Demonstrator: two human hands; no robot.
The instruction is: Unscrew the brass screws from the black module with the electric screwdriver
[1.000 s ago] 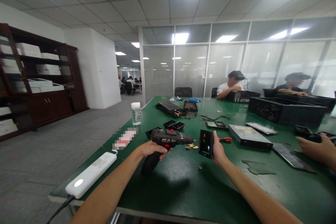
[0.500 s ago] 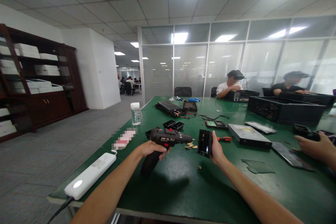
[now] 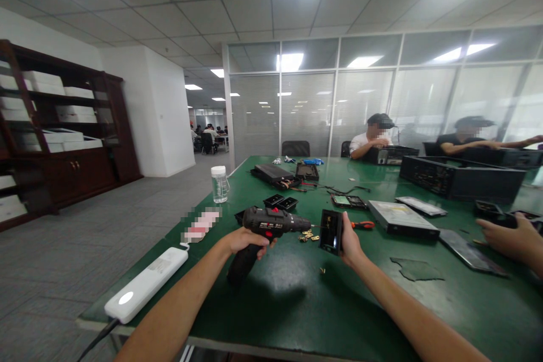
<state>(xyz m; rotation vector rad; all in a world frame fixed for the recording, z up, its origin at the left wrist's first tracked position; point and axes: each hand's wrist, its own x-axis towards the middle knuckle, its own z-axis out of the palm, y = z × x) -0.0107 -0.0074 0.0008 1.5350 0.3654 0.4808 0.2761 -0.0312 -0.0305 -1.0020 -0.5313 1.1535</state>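
Observation:
My left hand [image 3: 249,241] is wrapped round the grip of a black cordless drill [image 3: 269,222], which points to the right. Its thin bit reaches the face of a small black box-shaped part [image 3: 330,232]. My right hand [image 3: 350,239] holds this part upright by its right side, just above the table. Whether the bit touches a screw inside is too small to tell. Small brass-coloured metal pieces [image 3: 306,236] lie below the bit, and a tiny brass piece [image 3: 323,270] lies nearer to me. Behind the drill are black open housings [image 3: 280,202].
The green table [image 3: 271,317] also bears a bottle [image 3: 219,185], a white power strip [image 3: 148,283], an orange-handled screwdriver [image 3: 363,225], an optical drive [image 3: 403,219] and a computer case [image 3: 462,179]. A co-worker's hand [image 3: 509,237] is at the right edge. Two people sit across the table.
My hands, the drill and the black part have hardly moved. At the far right, the seated person has stretched an arm out to the right.

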